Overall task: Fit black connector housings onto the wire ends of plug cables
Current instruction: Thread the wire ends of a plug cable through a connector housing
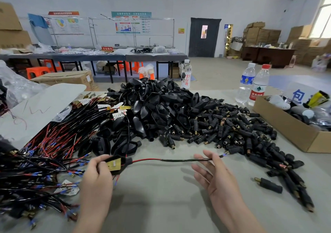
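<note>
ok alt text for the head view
A person's left hand grips a black housing with a small circuit board, from which a red and black cable runs to the open right hand. Behind them on the grey table lie a pile of black housings and, on the left, bundled cables.

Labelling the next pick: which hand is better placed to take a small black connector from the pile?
Right. The right hand is open beside the connector pile, with the wire end close by; the left hand grips the cable's board end.
</note>
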